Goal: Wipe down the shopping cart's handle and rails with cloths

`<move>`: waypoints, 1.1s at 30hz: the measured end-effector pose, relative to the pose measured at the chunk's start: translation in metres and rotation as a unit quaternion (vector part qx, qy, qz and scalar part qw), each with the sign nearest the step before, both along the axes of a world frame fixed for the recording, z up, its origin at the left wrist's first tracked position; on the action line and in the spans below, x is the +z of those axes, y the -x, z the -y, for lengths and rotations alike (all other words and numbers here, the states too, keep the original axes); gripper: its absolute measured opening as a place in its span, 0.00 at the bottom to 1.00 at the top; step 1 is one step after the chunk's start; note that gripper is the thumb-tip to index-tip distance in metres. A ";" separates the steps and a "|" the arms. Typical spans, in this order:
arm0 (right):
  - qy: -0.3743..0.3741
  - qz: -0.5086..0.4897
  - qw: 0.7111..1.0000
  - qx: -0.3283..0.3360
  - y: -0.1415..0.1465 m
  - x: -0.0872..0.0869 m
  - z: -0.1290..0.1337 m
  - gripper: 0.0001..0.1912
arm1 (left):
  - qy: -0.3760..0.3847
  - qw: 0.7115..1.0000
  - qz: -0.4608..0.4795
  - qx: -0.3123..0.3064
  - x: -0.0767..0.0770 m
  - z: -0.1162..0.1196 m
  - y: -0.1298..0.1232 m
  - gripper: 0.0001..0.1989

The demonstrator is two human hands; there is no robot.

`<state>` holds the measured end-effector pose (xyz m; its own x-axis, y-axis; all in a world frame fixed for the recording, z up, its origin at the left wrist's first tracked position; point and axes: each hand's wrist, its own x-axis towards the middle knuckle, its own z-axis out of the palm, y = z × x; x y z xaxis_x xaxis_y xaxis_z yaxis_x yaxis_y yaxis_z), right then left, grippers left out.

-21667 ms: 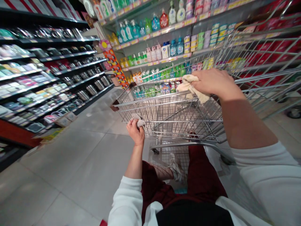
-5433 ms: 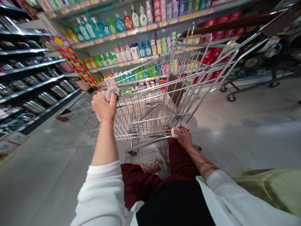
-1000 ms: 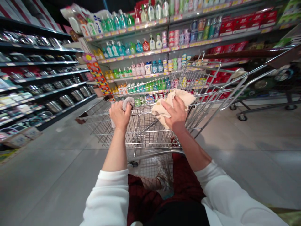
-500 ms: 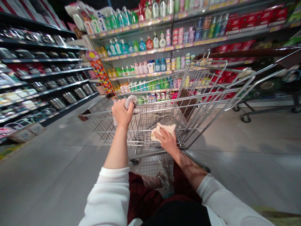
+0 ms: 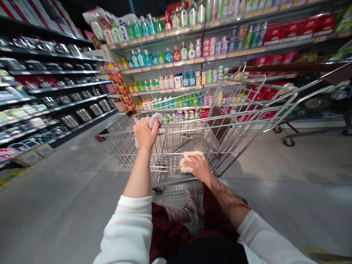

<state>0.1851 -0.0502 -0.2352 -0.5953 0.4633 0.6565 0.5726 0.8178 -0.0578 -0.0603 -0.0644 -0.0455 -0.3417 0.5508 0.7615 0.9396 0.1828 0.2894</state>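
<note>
A metal shopping cart (image 5: 176, 129) stands side-on in front of me, its wire basket facing my knees. At the upper side rail, toward the basket's left end, my left hand (image 5: 145, 135) is closed around a grey cloth (image 5: 156, 119); part of the cloth hangs below the hand. Lower down, my right hand (image 5: 200, 168) presses a cream cloth (image 5: 186, 165) against the near side wires. Its fingers bend over the cloth, and their tips are partly hidden in the folds.
Shelves of pump bottles (image 5: 167, 82) and tubs run behind the cart. Metal pots (image 5: 84, 114) fill shelving on the left. Another cart's wheel (image 5: 288, 141) rests on the grey tiled floor (image 5: 68, 205) at right. My shoe (image 5: 191, 209) is beneath the basket.
My right hand and the cream cloth have slid slightly down the cart's side. My left hand keeps its grip on the grey cloth at the rail. The whole view has shifted a little.
</note>
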 end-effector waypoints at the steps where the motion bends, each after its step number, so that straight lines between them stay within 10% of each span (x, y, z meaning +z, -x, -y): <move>1: -0.004 -0.019 1.000 0.000 0.000 0.011 0.001 0.20 | -0.002 1.000 -0.002 0.002 -0.001 0.000 0.000 0.12; 8: -0.088 -0.161 0.979 -0.090 0.012 0.119 0.000 0.17 | -0.010 1.000 -0.002 0.004 -0.001 0.001 0.001 0.12; 12: -0.068 -0.106 0.987 -0.103 0.033 0.145 -0.006 0.27 | -0.010 1.000 0.001 0.002 -0.001 0.000 0.001 0.12; 18: -0.048 -0.034 0.996 -0.074 0.049 0.090 -0.007 0.36 | -0.007 1.000 0.001 0.000 -0.002 -0.001 0.001 0.12; 24: -0.015 0.028 0.999 -0.012 0.042 0.017 0.000 0.24 | 0.005 1.000 0.013 -0.006 0.001 0.001 -0.001 0.12; 33: -0.005 0.019 1.000 0.012 0.035 0.024 0.000 0.19 | 0.013 1.000 0.002 0.009 0.000 0.001 -0.002 0.13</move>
